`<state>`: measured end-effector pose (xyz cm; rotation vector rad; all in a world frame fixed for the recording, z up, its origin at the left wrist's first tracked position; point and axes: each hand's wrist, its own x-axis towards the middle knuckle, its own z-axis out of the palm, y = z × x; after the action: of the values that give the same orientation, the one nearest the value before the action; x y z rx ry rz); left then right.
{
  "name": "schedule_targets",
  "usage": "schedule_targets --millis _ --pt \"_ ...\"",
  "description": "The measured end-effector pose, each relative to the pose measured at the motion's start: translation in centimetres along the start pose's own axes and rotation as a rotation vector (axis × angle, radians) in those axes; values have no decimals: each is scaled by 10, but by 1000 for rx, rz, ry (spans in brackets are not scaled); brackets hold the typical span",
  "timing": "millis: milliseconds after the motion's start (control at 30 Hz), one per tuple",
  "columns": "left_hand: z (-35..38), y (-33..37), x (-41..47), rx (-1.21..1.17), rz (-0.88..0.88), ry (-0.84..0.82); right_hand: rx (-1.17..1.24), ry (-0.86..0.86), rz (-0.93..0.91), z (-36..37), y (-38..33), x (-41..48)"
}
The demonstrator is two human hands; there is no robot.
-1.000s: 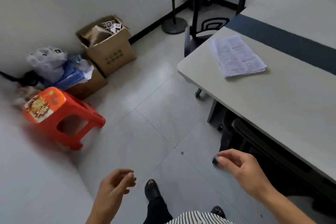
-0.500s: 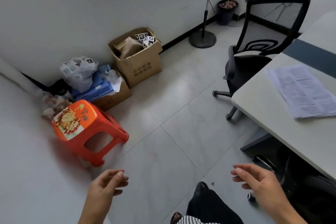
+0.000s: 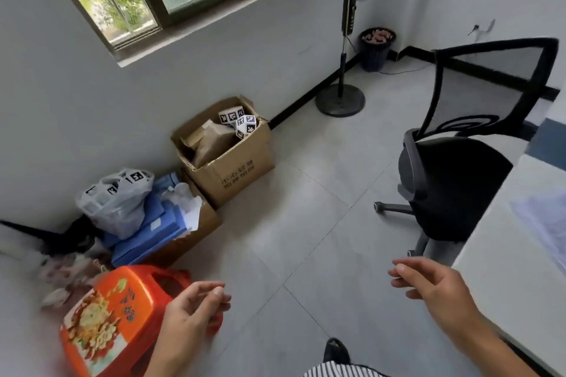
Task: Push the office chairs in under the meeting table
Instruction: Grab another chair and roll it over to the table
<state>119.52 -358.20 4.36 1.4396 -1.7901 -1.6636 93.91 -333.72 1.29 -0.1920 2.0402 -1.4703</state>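
Note:
A black office chair (image 3: 453,180) with a mesh back stands at the right, its seat partly beside the end of the white meeting table (image 3: 514,269). Its wheeled legs show on the grey floor. My left hand (image 3: 190,315) hovers low at the bottom left, fingers loosely curled, holding nothing. My right hand (image 3: 432,288) hangs in the air in front of the table's near edge, a short way below the chair, fingers apart and empty. Neither hand touches the chair.
An orange plastic stool (image 3: 107,321) sits at the lower left. Cardboard boxes (image 3: 226,159), a plastic bag (image 3: 116,202) and blue folders line the wall under the window. A standing fan (image 3: 343,98) and a dark bin (image 3: 376,49) occupy the far corner. Papers (image 3: 545,220) lie on the table.
My view has swung up and left, and I have stepped forward. The far chair now looks larger and closer. The chair tucked under the table at my right has left the view.

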Motion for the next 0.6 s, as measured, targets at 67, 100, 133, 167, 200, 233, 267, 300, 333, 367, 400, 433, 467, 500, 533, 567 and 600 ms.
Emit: schedule_targets --millis 67,100,133,167,200,233,267,300,333,367,400,433,467,500,533,567,600 --pt "1 16 33 -6 3 13 -6 -29 -32 16 -32 35" --pt "3 23 50 -12 6 11 -7 -40 -44 24 -45 52" --pt "4 29 68 -17 6 3 -10 -45 -51 31 -56 69" --pt "7 34 89 -21 1 -7 -13 -44 -53 37 -65 87" --pt "9 39 110 -25 -9 -18 -16 -34 -50 43 -71 104" --pt "10 43 134 -27 -22 -30 -18 -17 -42 48 -76 123" --pt "11 47 161 -31 -34 -40 -16 9 -27 53 -79 142" --pt "11 53 189 -36 -39 -54 -8 39 -11 59 -83 161" --pt "12 61 217 -41 -43 -67 6 69 5 65 -87 178" --pt "13 70 246 -44 -45 -86 25 102 25 71 -92 195" --pt "15 82 278 -40 -43 -108 47 140 43 75 -97 213" --pt "17 94 307 -27 -32 -128 67 180 61 79 -103 228" --pt "20 109 333 -11 -18 -146 85 215 79 83 -111 242" --pt "23 126 358 4 1 -164 100 245 86 86 -121 253" --pt "28 147 382 12 22 -192 111 272 83 89 -133 265" --pt "35 167 405 22 44 -227 121 300 80 90 -144 277" --pt "43 185 427 39 61 -265 129 334 83 90 -153 286"
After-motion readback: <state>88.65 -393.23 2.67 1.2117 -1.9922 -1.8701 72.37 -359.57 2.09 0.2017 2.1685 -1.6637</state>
